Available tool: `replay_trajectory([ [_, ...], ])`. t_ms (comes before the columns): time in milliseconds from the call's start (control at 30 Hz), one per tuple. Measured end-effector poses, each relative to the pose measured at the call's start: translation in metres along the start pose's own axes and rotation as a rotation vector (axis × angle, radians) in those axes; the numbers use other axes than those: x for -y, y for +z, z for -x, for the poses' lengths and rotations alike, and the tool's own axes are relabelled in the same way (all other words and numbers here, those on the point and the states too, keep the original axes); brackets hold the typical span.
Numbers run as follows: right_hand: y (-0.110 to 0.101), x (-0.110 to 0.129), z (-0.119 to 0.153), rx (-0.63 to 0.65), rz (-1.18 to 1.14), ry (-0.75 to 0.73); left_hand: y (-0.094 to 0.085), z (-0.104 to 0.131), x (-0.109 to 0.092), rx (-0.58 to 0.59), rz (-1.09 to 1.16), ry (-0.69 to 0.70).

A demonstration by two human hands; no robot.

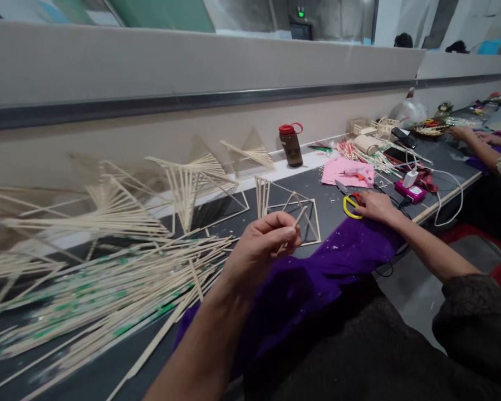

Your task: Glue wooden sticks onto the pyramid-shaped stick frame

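A short thin wooden stick [301, 216] is pinched between the thumb and fingers of my left hand [271, 236], raised above the purple cloth [317, 273]. My right hand [376, 207] is on the scissors [350, 206] with yellow and red handles, at the far edge of the cloth; its fingers are closed at the handles. Just beyond my left hand stands a small open frame of sticks [317, 220]. Long loose sticks [121, 295] with green marks lie in a pile at the left.
Fan-shaped stick models [187, 184] line the wall. Behind are a brown bottle [291, 147], pink paper [329, 171] with a glue gun [359, 176], and a magenta power block [409, 192] with a white cable. Another person's hands [463, 135] are at the right.
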State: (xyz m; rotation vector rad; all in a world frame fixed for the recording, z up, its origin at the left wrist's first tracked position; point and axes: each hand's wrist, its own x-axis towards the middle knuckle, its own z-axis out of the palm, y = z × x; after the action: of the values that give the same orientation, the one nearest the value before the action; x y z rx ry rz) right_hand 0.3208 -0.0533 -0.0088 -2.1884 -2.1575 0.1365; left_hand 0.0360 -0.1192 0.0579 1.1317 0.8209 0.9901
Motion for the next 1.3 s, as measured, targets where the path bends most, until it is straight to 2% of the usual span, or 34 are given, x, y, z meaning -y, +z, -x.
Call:
replay_trajectory([
  [133, 0.003, 0.003, -0.018, 0.075, 0.078, -0.004, -0.011, -0.009, 0.02, 0.059, 0.009, 0.008],
  [300, -0.012, 0.0, -0.032, 0.116, 0.13, 0.048, -0.028, -0.01, 0.039, 0.029, 0.145, 0.079],
  [467, -0.017, -0.006, -0.037, 0.148, 0.151, 0.066, -0.033, -0.009, 0.039, 0.035, 0.225, 0.161],
  [700, -0.007, 0.012, -0.04, 0.158, 0.147, 0.058, -0.029, -0.005, 0.038, 0.01, 0.231, 0.173],
  [833, -0.018, 0.011, -0.046, 0.171, 0.063, 0.066, -0.028, -0.005, 0.036, 0.005, 0.226, 0.182],
  [967, -0.034, 0.004, -0.04, 0.18, -0.119, 0.073, -0.029, -0.006, 0.037, 0.006, 0.221, 0.198],
  [1067, -0.041, -0.003, -0.027, 0.142, -0.226, 0.08, -0.031, -0.007, 0.038, 0.023, 0.228, 0.2],
  [1133, -0.042, -0.008, -0.014, 0.059, -0.298, 0.041, -0.032, -0.007, 0.039, 0.033, 0.232, 0.204],
  [1233, -0.031, -0.009, 0.012, -0.118, -0.478, -0.158, -0.031, -0.006, 0.04, 0.04, 0.238, 0.224],
  [1300, -0.017, -0.002, 0.029, -0.181, -0.564, -0.283, -0.03, -0.004, 0.039, 0.045, 0.232, 0.229],
])
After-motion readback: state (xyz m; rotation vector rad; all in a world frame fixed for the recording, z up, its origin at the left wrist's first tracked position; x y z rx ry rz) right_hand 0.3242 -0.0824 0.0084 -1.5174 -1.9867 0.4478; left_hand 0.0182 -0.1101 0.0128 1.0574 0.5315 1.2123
